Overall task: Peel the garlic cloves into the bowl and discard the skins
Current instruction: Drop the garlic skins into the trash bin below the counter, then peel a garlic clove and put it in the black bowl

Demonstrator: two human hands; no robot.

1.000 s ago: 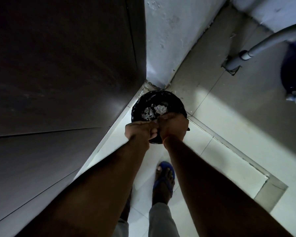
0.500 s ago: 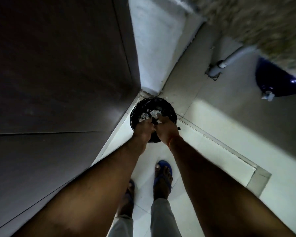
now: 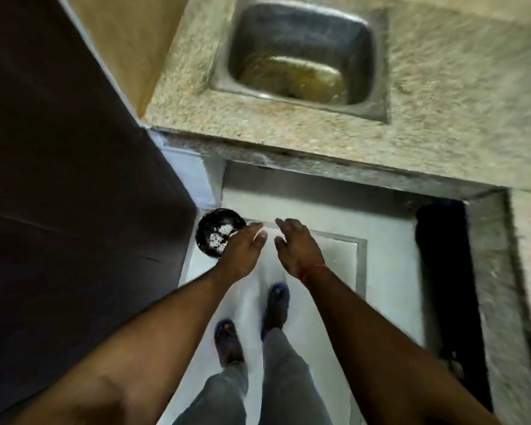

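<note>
A small black bin (image 3: 207, 223) stands on the white floor in the corner beside a dark cabinet. White garlic skins (image 3: 219, 234) lie inside it. My left hand (image 3: 244, 251) hovers over the bin's right edge with straight fingers and holds nothing. A little to the right, my right hand (image 3: 295, 246) is also open and empty, with a red thread round the wrist. The two hands are apart. No bowl or garlic cloves are in view.
A speckled stone counter (image 3: 442, 124) with a steel sink (image 3: 301, 53) runs across the top. A dark cabinet side (image 3: 59, 194) fills the left. A dark opening (image 3: 442, 271) sits under the counter at right. My feet in blue sandals (image 3: 276, 305) stand on the floor.
Both hands have lifted away from the bin, parted and opened, leaving the skins inside. The view has swung up, so the counter and sink now show.
</note>
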